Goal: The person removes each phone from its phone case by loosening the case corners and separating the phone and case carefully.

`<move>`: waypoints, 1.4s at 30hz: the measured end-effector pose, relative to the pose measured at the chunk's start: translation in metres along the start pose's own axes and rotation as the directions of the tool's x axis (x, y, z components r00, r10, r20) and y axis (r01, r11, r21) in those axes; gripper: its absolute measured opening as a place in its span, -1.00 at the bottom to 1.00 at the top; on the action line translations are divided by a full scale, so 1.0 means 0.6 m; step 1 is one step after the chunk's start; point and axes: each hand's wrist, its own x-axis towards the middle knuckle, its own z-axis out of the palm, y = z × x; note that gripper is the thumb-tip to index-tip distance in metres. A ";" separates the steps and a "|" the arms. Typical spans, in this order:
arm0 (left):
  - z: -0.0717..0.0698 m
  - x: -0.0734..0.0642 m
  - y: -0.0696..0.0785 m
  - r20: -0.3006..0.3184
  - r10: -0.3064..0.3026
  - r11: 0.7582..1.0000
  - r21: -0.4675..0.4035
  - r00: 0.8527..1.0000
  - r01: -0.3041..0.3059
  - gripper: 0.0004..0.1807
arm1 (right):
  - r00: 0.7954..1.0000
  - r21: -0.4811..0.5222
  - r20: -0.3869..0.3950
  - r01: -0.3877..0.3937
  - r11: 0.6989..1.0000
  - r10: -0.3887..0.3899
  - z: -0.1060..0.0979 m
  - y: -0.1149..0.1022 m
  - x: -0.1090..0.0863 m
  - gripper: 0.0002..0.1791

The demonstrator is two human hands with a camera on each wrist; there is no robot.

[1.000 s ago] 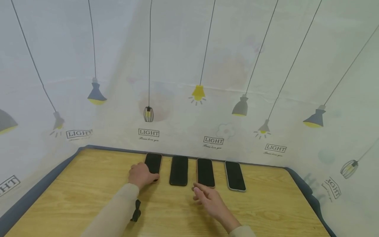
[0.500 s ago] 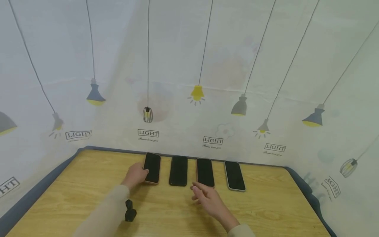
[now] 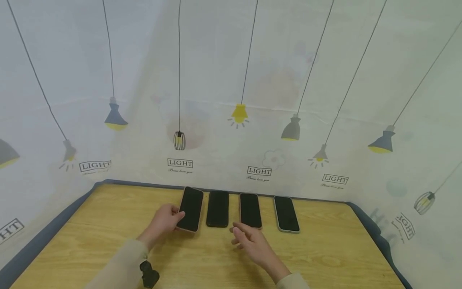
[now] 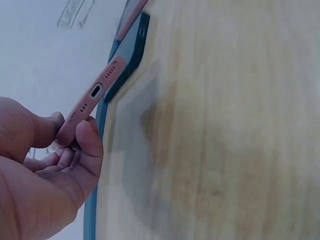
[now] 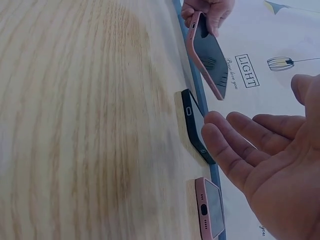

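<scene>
Left hand: My left hand (image 3: 164,220) holds the held phone (image 3: 191,208) by its near left corner, thumb on the screen side and fingers curled behind the case.
Held phone: Pink case, dark screen; raised off the desk (image 3: 325,257) and tilted, port end toward me, at the left end of the row.
Right hand: My right hand (image 3: 254,243) is wide, palm turned inward, fingers relaxed and extended, thumb apart in the wrist view. It hovers near the close end of the pink-edged phone.
Black phone: The black phone (image 3: 217,208) lies on the desk, just beside the held phone.
Pink-edged phone: The pink-edged phone (image 3: 250,210) lies screen up, right of the black phone.
Pale-edged phone: The pale-edged phone (image 3: 286,214) lies screen up at the right end of the row.
Desk: Wood-grain top, dark blue border along the far edge.
Backdrop: The pale backdrop (image 3: 216,60) carries printed hanging lamps and "LIGHT" labels.
</scene>
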 end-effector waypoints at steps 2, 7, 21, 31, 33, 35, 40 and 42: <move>0.004 -0.011 0.005 -0.001 0.017 1.000 -0.023 1.000 -0.017 -0.76 | 1.000 0.005 0.004 -0.001 1.000 0.001 0.002 -0.001 0.001 -0.42; 0.014 -0.038 0.017 -0.004 0.046 0.995 -0.085 0.999 -0.046 -0.80 | 1.000 0.019 0.024 -0.015 1.000 0.015 0.008 -0.002 0.001 -0.42; 0.045 -0.089 0.041 -0.005 0.147 0.956 -0.255 0.989 -0.143 -0.87 | 0.996 -0.002 0.028 0.088 0.996 -0.087 0.039 -0.004 0.005 -0.61; 0.056 -0.111 0.040 0.051 0.207 0.928 -0.328 0.977 -0.179 -0.84 | 0.995 0.054 0.050 0.082 0.995 -0.085 0.068 -0.017 0.004 -0.64; 0.058 -0.113 0.038 0.050 0.206 0.928 -0.327 0.977 -0.179 -0.84 | 0.997 0.074 0.046 0.060 0.995 -0.064 0.073 -0.016 0.005 -0.65; 0.059 -0.115 0.037 0.050 0.214 0.926 -0.328 0.976 -0.186 -0.84 | 0.998 0.095 0.044 0.042 0.995 -0.046 0.077 -0.015 0.005 -0.66; 0.058 -0.115 0.035 0.071 0.246 0.916 -0.343 0.967 -0.208 -0.82 | 0.998 0.172 0.060 -0.017 0.985 0.007 0.081 -0.016 0.004 -0.70; 0.054 -0.115 0.038 0.073 0.240 0.917 -0.345 0.968 -0.201 -0.81 | 0.997 0.200 0.071 -0.037 0.979 0.023 0.082 -0.017 0.003 -0.71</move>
